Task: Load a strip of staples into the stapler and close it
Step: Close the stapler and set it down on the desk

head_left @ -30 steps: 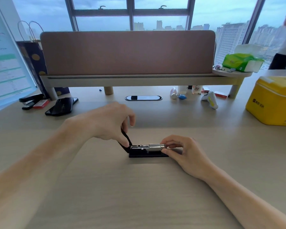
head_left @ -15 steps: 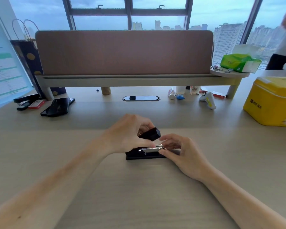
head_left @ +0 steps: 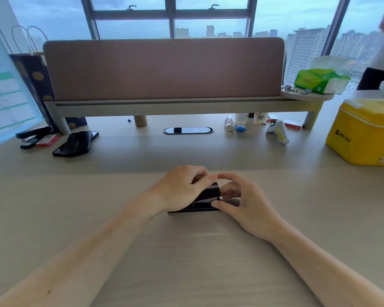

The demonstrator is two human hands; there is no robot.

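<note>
Two hands, one black stapler [head_left: 205,200] on desk [head_left: 186,262] in front of me; second stapler [head_left: 31,136] far left; my left hand [head_left: 182,189] grasps stapler top; my right hand [head_left: 248,202] pinches its front end; long axis left-right, front toward right; staples not visible.

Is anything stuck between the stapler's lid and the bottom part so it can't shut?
Nothing visible blocks it. The left hand presses the black lid down toward the base, and the right hand steadies the front end. The right fingers sit close to the front, and the gap under the lid is partly hidden.
</note>
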